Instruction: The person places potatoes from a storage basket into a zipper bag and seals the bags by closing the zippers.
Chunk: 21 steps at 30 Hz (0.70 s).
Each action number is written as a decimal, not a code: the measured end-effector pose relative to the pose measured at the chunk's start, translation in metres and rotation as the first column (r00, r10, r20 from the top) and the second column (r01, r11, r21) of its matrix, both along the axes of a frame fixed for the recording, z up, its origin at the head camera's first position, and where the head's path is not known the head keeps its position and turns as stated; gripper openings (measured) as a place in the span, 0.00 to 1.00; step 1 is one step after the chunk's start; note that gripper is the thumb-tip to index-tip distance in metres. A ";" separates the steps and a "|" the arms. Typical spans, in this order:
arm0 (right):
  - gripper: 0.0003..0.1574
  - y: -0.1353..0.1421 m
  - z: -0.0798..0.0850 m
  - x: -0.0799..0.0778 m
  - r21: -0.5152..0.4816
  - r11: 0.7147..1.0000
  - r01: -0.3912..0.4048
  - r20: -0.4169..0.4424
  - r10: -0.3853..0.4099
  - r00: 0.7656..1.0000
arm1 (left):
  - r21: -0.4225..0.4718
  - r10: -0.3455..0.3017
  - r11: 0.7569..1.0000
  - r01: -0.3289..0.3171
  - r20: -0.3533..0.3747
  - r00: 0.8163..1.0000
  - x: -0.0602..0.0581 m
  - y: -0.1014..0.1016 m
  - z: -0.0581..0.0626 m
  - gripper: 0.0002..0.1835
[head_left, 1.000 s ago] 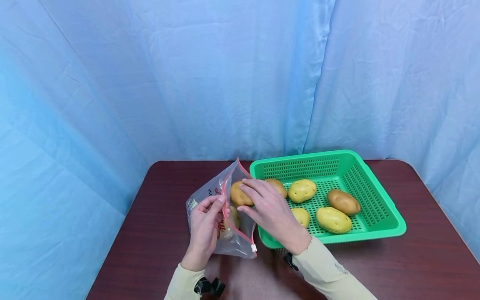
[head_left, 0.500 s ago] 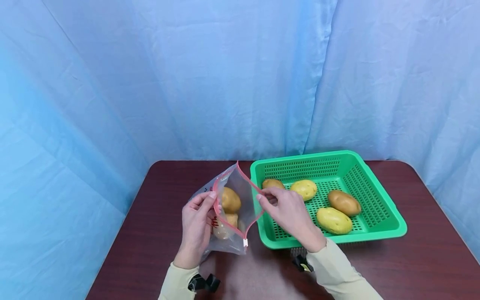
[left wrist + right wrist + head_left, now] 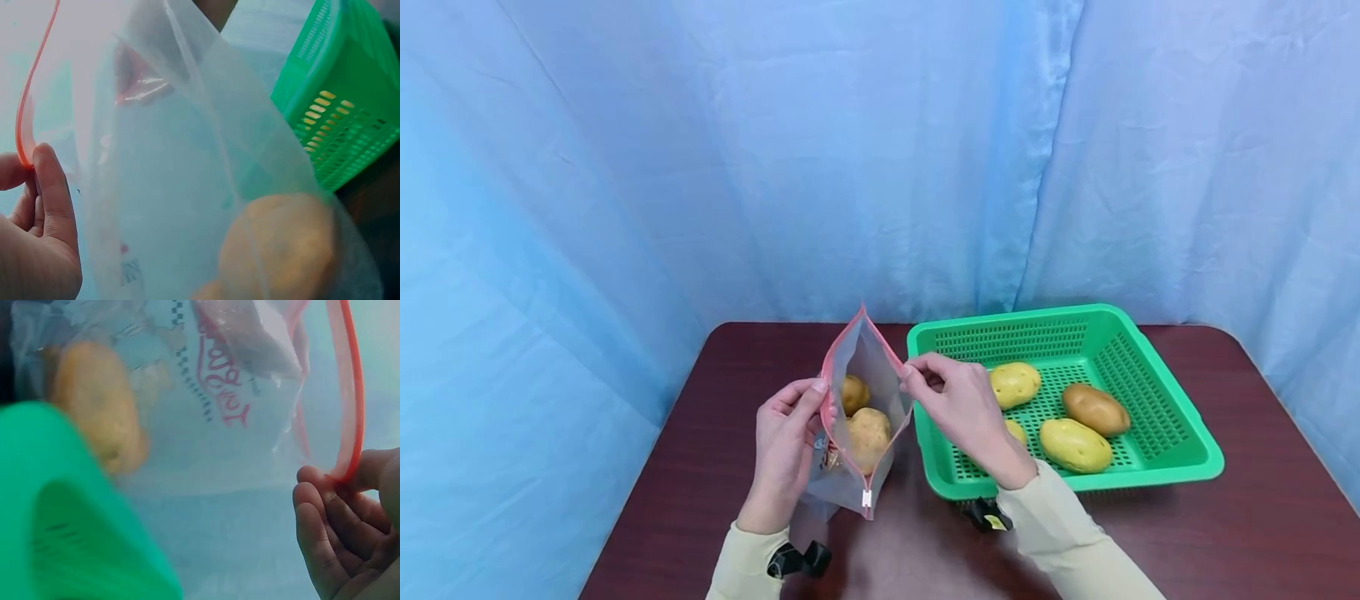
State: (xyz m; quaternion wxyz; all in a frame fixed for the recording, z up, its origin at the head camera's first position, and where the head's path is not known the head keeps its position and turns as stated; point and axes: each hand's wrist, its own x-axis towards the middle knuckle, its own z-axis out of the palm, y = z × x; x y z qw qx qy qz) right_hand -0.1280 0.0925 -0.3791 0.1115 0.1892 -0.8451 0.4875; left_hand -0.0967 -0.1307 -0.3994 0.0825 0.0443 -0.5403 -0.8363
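A clear zip bag with a pink-red rim stands with its mouth spread wide. My left hand pinches the rim's left side between thumb and forefinger. On the opposite side, my right hand pinches the rim too; the right wrist view shows the red strip between its fingertips. Inside lie a pale potato and a browner potato, the latter partly behind it. A white slider sits at the near corner of the mouth.
Right of the bag stands a green basket. It holds a brown potato, yellow potatoes and another yellow one; my right hand hides part of its left side. Blue curtains hang behind the table.
My right hand has left the brown potato at the bag's mouth, which dropped inside, and now pinches the right rim. The bag has turned so its mouth faces me more, spread wider.
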 end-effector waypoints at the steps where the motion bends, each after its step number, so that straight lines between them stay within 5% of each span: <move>1: 0.10 0.003 -0.002 0.001 -0.006 1.000 0.000 0.016 0.000 1.000 | 0.006 -0.011 1.000 0.011 0.003 1.000 0.000 0.002 -0.002 0.07; 7: 0.14 0.026 -0.016 0.010 -0.008 0.999 -0.036 0.084 0.036 0.996 | 0.050 -0.062 0.997 0.062 -0.007 0.998 0.003 0.016 -0.011 0.08; 21: 0.22 0.089 -0.037 0.030 0.181 0.981 -0.065 -0.101 0.084 0.991 | 0.052 -0.083 0.995 0.083 0.005 0.997 0.004 0.024 -0.014 0.07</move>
